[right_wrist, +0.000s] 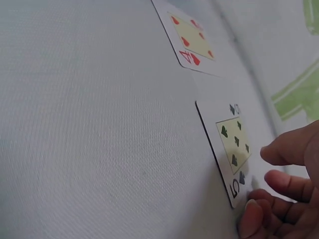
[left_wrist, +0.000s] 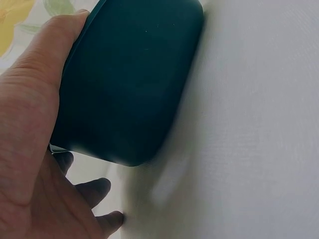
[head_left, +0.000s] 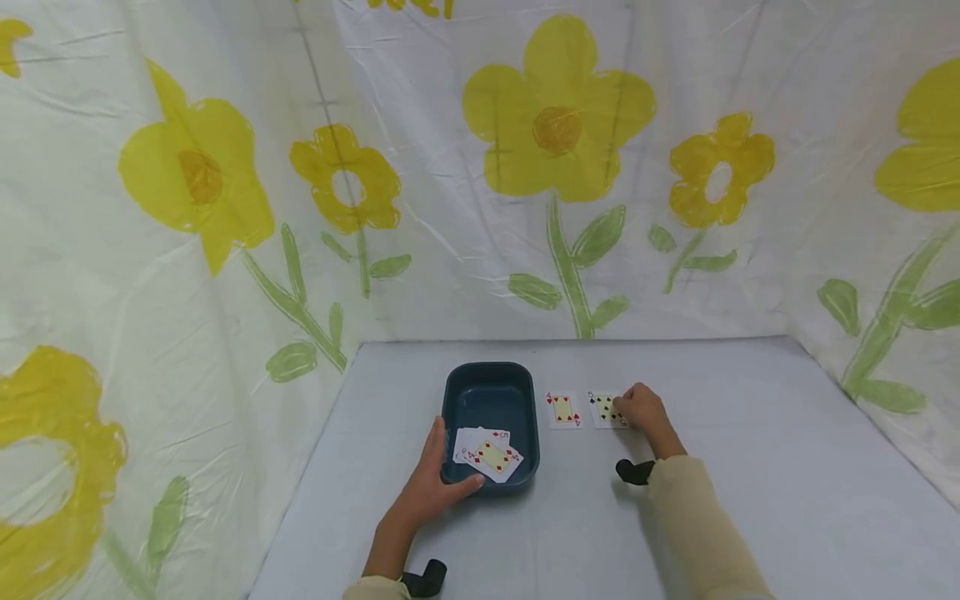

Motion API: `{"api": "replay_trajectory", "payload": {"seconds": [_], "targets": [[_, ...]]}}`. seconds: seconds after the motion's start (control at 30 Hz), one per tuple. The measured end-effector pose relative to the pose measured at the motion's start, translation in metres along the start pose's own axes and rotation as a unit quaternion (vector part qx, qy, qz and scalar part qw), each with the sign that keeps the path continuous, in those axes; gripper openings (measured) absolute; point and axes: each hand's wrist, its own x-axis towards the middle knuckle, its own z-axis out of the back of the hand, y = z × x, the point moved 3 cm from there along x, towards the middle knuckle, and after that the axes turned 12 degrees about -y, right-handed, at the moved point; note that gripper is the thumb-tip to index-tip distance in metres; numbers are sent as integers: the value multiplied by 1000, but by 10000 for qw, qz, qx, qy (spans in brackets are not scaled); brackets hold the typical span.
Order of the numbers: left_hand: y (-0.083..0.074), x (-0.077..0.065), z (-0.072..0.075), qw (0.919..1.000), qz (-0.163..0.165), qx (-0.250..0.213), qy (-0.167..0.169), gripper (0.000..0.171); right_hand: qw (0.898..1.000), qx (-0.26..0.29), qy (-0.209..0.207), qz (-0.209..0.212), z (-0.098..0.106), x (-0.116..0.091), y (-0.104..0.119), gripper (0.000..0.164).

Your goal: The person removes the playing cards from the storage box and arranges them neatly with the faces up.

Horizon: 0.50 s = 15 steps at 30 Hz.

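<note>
My left hand [head_left: 429, 492] grips the near left corner of a dark blue tray [head_left: 529, 400], thumb over the front rim and fingers along the left side. From the left wrist, the thumb shows against the tray wall [left_wrist: 129, 84]. A few loose playing cards lie in the tray's near end, a four of diamonds [head_left: 493, 457] on top. My right hand [head_left: 645, 412] is at the right edge of a five of spades [right_wrist: 234, 144] lying face up on the table; its thumb and fingers are apart. Beside that card lies a four of hearts [right_wrist: 192, 40].
A white cloth covers the table [head_left: 787, 467]. Behind it hangs a white curtain [head_left: 442, 275] painted with yellow flowers. Black wrist mounts [head_left: 634, 472] sit at both cuffs. The two cards on the table lie in a row right of the tray.
</note>
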Motion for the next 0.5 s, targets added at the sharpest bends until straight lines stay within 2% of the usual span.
{"api": "replay_trajectory", "payload": {"seconds": [0.27, 0.5], "targets": [[-2, 0, 2, 10000, -25, -20, -37, 119, 9993, -3, 300, -230, 0, -1, 12, 25], [-4, -2, 0, 10000, -20, -21, -9, 121, 9998, 94, 140, 108, -3, -3, 29, 26]]}}
